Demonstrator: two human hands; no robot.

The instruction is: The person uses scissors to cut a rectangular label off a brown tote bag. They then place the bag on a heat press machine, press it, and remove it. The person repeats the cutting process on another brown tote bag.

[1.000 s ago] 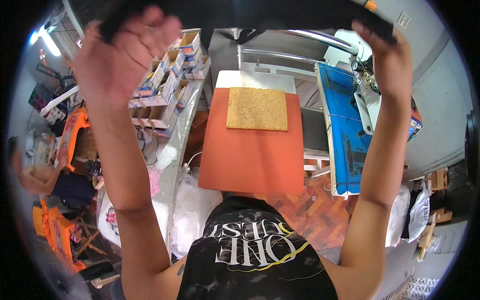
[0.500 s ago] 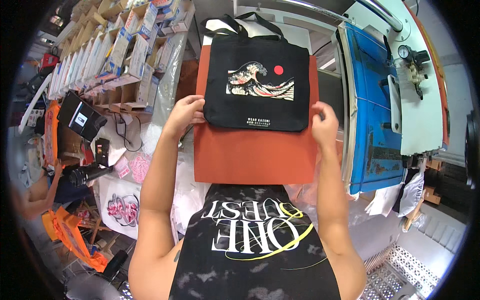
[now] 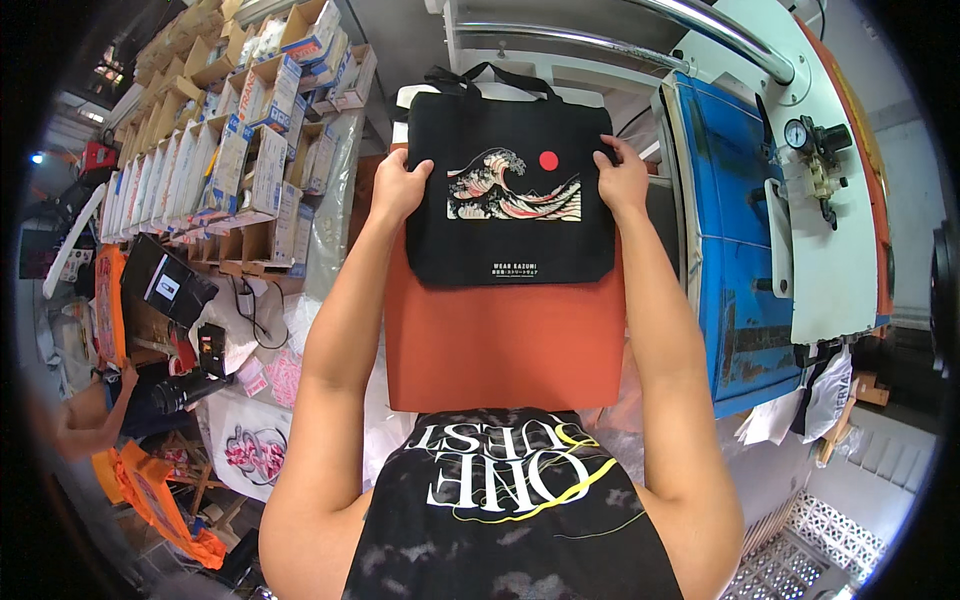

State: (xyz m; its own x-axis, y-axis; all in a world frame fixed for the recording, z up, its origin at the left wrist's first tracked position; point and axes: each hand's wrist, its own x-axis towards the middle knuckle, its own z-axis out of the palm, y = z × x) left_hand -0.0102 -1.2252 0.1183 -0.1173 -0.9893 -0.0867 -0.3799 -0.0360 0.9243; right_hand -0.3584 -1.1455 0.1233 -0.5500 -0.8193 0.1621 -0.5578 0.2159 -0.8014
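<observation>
A black tote bag [image 3: 510,252] with a printed wave scene and a red dot lies flat on an orange-red board [image 3: 500,350], its two straps folded upward over a white board [image 3: 415,96] at the far end. My left hand [image 3: 400,185] grips the bag's left edge, thumb on top near the wave print. On the opposite edge, a little below the upper right corner, my right hand [image 3: 620,180] holds the fabric with fingers curled. The tan pad seen earlier on the orange-red board is out of sight.
A blue press plate [image 3: 730,340] with a gauge [image 3: 796,133] and chrome rail [image 3: 738,50] stands right. Left are stacked cardboard boxes [image 3: 260,160], a dark screen device [image 3: 168,285] and orange frames [image 3: 165,505]. A co-worker's arm [image 3: 105,410] shows at far left.
A second ago my hands held black fabric high; then the bag came down onto the board. Since half a second ago both hands moved up along its side edges, toward the straps.
</observation>
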